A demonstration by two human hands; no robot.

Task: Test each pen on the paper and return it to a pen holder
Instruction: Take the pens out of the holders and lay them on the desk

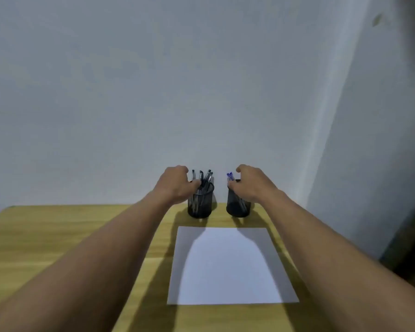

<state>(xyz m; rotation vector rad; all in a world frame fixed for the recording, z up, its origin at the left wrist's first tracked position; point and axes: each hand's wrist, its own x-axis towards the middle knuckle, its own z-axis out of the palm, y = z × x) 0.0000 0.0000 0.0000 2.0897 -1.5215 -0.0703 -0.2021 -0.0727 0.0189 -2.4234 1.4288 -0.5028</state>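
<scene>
Head view: your left hand (pixel 175 185) curls at black pens (pixel 205 178) in left holder (pixel 200 207), right hand (pixel 253 185) at blue pens (pixel 230 176) in right holder (pixel 236 208) — grip on either unclear. The paper (pixel 228 271) is blank — likely the picking step; next, lift one pen clear.

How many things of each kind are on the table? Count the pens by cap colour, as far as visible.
Pen holders: 2
Sheets of paper: 1
Dark-capped pens: 4 visible
Blue-capped pens: 2 visible
Total: 9; the left hand and the right hand may hide more pens.
</scene>
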